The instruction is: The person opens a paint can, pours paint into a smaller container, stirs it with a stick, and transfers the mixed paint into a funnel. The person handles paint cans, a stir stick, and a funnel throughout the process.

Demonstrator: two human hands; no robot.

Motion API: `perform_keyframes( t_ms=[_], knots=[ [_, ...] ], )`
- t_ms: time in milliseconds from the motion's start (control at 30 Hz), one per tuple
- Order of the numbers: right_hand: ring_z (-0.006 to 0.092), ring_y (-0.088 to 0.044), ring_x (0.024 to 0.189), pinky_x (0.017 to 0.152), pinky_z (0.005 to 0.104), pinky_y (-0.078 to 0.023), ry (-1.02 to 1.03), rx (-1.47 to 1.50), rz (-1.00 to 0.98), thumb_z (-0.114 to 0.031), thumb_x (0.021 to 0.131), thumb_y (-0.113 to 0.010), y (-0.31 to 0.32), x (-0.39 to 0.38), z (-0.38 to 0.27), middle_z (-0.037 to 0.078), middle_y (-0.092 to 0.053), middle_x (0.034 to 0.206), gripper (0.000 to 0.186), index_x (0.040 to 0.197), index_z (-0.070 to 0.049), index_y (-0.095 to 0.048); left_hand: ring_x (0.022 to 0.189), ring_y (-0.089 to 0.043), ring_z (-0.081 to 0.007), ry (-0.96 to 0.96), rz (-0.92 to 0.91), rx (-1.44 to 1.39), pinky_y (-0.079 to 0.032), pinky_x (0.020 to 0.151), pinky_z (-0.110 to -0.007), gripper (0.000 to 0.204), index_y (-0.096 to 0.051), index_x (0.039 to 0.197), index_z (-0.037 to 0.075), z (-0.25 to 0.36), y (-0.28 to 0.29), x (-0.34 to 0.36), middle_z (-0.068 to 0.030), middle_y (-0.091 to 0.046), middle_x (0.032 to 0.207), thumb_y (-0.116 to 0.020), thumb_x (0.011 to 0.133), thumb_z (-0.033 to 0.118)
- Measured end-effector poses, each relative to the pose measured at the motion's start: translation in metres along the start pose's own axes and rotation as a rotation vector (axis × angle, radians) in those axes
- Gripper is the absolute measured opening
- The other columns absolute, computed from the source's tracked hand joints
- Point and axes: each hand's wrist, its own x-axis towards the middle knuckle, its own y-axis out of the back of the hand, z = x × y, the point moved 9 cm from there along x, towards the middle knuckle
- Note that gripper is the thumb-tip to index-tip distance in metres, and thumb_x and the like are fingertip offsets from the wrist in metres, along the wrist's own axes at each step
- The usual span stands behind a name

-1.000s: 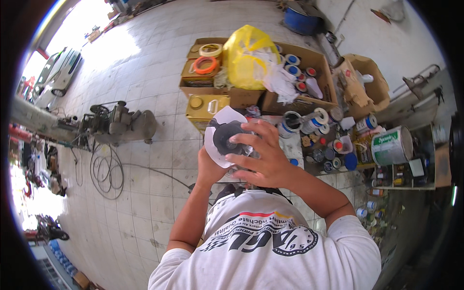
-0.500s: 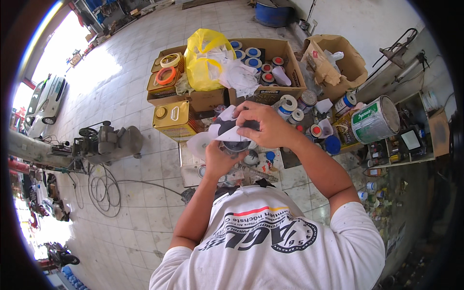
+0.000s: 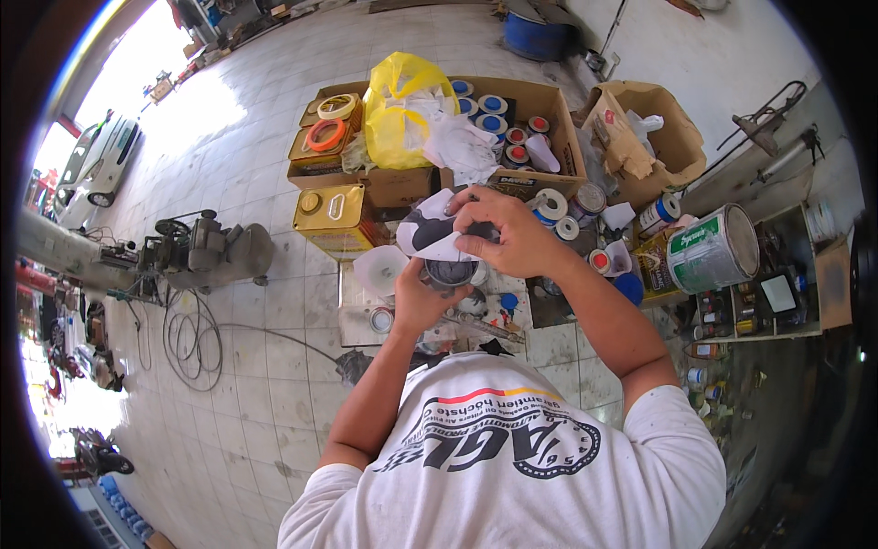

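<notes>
In front of my chest, my left hand (image 3: 419, 304) is wrapped round a small cup (image 3: 451, 273) with dark grey paint in it. Just above the cup's mouth, my right hand (image 3: 512, 240) pinches a white paper cone (image 3: 413, 236) with a black paint stain across it. Whether the cone touches the cup's rim, I cannot tell. A second, cleaner white cone (image 3: 373, 274) lies to the left of my left hand. Beyond my hands stands a gold rectangular can (image 3: 331, 224). A spray gun (image 3: 480, 325) lies on the work surface below the cup, partly hidden.
A cardboard box (image 3: 549, 101) holds several cans and a yellow plastic bag (image 3: 393, 114). On the right stand an open carton (image 3: 681, 151), a large tilted paint pail (image 3: 709, 247) and a shelf (image 3: 777, 316). An air compressor (image 3: 215, 252) and a coiled hose (image 3: 192, 348) are on the left floor.
The paper cone has tipped slightly, showing more of the cup's dark contents. Both hands keep their grip. The surroundings have shifted a little as my head moved.
</notes>
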Motion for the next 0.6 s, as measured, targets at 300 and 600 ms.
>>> perform_keyframes(
  t_ms=[300,600],
  knots=[
    [0.0160,-0.060,0.117,0.097,0.0312,-0.049,-0.096,0.224,-0.081,0.003,0.095,-0.074,-0.022,0.019,0.028,0.010,-0.061,0.130,0.012,0.104,-0.002,-0.066,0.110,-0.074,-0.0174,-0.017,0.046,0.031,-0.060,0.096,-0.035,0.078,-0.063,0.138,-0.001,0.011,0.031,0.004,-0.0114,-0.076,0.118,-0.097,0.070,0.017],
    [0.0165,-0.061,0.108,0.096,0.0303,-0.049,-0.206,0.424,0.260,0.001,0.094,-0.075,0.033,-0.002,0.110,0.009,-0.065,0.125,0.014,0.105,-0.001,-0.067,0.117,-0.073,-0.0177,-0.131,0.044,0.144,-0.057,0.102,-0.035,0.083,-0.062,0.141,0.001,0.017,0.033,0.011,-0.0133,-0.076,0.124,-0.097,0.069,0.021]
  ],
)
